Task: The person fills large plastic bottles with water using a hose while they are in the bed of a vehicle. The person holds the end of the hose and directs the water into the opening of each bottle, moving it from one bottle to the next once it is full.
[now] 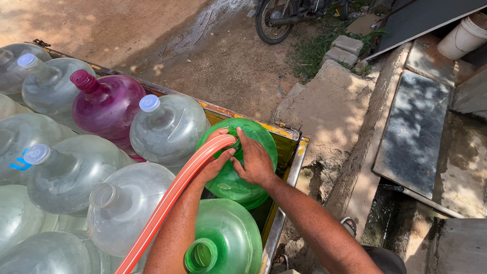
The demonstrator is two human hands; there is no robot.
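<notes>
Left hand [215,161] grips the orange hose [172,195] near its end, feeding it into the neck of the green water jug [258,139] at the yellow cart's [284,133] corner. Right hand [253,161] clasps that neck, bracing it. Best to keep the jug upright and the hose seated deep, so nothing splashes out.

Blue scrawled marking [19,161] sits on a clear jug [20,144] at left; flattened brown cardboard [366,23] lies near the motorbike [284,15].
</notes>
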